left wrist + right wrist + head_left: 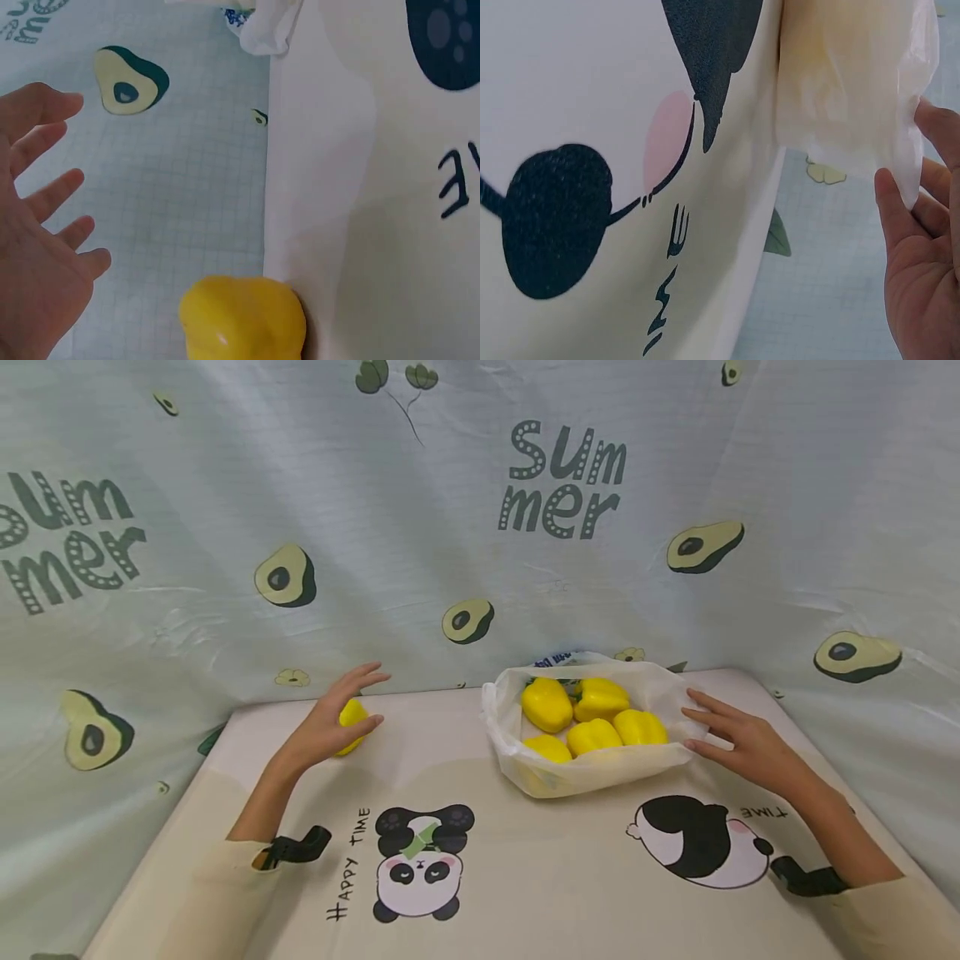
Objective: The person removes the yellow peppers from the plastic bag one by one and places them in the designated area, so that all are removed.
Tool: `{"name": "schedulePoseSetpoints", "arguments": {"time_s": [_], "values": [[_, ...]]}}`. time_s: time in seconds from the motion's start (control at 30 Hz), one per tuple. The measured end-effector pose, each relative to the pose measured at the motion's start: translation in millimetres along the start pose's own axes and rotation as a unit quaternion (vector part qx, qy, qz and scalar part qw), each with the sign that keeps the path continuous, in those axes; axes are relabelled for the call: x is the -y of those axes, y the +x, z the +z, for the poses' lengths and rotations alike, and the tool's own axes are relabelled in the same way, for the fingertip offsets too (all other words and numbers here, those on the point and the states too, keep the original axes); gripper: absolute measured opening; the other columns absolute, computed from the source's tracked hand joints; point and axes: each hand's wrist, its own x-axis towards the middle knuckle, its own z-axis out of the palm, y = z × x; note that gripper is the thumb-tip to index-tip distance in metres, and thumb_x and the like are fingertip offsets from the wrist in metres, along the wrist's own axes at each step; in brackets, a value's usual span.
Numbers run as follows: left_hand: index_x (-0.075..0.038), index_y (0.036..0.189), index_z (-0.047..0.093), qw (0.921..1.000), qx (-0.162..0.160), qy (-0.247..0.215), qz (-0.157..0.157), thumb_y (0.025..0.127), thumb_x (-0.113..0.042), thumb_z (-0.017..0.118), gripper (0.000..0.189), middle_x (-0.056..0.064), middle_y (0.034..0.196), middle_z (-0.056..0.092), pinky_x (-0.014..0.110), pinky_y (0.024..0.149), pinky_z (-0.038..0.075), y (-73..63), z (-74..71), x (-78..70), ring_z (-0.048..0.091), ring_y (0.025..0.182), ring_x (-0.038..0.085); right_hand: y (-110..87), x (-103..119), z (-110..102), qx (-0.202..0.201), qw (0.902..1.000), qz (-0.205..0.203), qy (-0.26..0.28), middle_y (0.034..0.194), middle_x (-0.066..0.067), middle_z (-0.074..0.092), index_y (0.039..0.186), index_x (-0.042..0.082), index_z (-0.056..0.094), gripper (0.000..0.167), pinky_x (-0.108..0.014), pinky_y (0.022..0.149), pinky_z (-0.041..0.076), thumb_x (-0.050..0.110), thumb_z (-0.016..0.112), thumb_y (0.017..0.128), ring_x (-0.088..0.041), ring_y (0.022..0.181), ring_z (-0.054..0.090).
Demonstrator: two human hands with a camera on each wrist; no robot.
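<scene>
A white plastic bag (592, 781) with its mouth wide apart stands toward the back of the table, several yellow bell peppers (594, 737) inside it. My right hand (746, 747) holds the bag's right edge; in the right wrist view the thumb (891, 199) and fingers pinch the thin plastic from both sides. To the left of the bag, a single yellow bell pepper (352, 727) lies on the table, partly hidden behind my left hand (326, 727). That hand hovers with fingers spread, holding nothing. A gap separates it from the pepper (244, 319) in the left wrist view.
The light table cover (555, 877) bears panda prints and lettering. Behind the table's back edge hangs a pale curtain (405, 543) with avocado prints, and the bag stands close to it. Dark wrist mounts (300, 845) stick out from both sleeves.
</scene>
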Motion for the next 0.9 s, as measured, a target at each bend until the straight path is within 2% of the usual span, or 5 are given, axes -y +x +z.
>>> {"name": "schedulePoseSetpoints", "arguments": {"time_s": [0.2, 0.4, 0.57, 0.7, 0.9], "values": [[-0.012, 0.15, 0.049, 0.9989, 0.023, -0.013, 0.038, 0.094, -0.011, 0.07, 0.06, 0.008, 0.164, 0.031, 0.07, 0.117, 0.021, 9.4, 11.2, -25.2, 0.022, 0.152, 0.035, -5.3, -2, 0, 0.004, 1.0, 0.007, -0.002, 0.155, -0.023, 0.042, 0.138, -0.001, 0.059, 0.057, -0.063, 0.085, 0.056, 0.027, 0.077, 0.092, -0.052, 0.124, 0.053], [-0.013, 0.149, 0.05, 0.9952, 0.046, -0.015, 0.085, 0.095, -0.012, 0.071, 0.059, 0.008, 0.16, 0.04, 0.062, 0.116, 0.032, 24.5, 19.9, -45.9, 0.033, 0.148, 0.032, -6.2, -3, 4, -0.011, 0.9999, -0.01, 0.001, 0.154, -0.022, 0.044, 0.137, -0.001, 0.061, 0.056, -0.061, 0.084, 0.056, 0.025, 0.078, 0.09, -0.048, 0.121, 0.056], [-0.012, 0.147, 0.052, 0.9899, 0.075, -0.01, 0.12, 0.096, -0.014, 0.07, 0.054, 0.006, 0.153, 0.049, 0.053, 0.116, 0.038, 48.0, 29.9, -62.3, 0.041, 0.144, 0.026, -9.7, -3, 5, -0.022, 0.9997, -0.013, 0.001, 0.152, -0.023, 0.046, 0.136, -0.002, 0.061, 0.056, -0.059, 0.084, 0.056, 0.022, 0.08, 0.088, -0.048, 0.119, 0.058], [-0.01, 0.145, 0.055, 0.9823, 0.105, -0.017, 0.154, 0.096, -0.014, 0.069, 0.05, 0.005, 0.149, 0.054, 0.046, 0.114, 0.043, 68.7, 39.3, -77.0, 0.047, 0.14, 0.024, -10.5, -2, 5, -0.026, 0.9996, -0.013, 0.003, 0.152, -0.023, 0.046, 0.136, -0.001, 0.061, 0.057, -0.059, 0.084, 0.056, 0.022, 0.08, 0.088, -0.048, 0.119, 0.058], [-0.01, 0.144, 0.056, 0.9703, 0.168, -0.033, 0.171, 0.1, -0.019, 0.066, 0.046, 0.004, 0.147, 0.055, 0.041, 0.113, 0.044, 97.6, 54.5, -96.7, 0.051, 0.135, 0.024, -8.5, -3, 6, -0.025, 0.9996, -0.011, 0.0, 0.153, -0.022, 0.045, 0.136, -0.001, 0.061, 0.057, -0.061, 0.084, 0.056, 0.024, 0.079, 0.089, -0.049, 0.12, 0.057]]}}
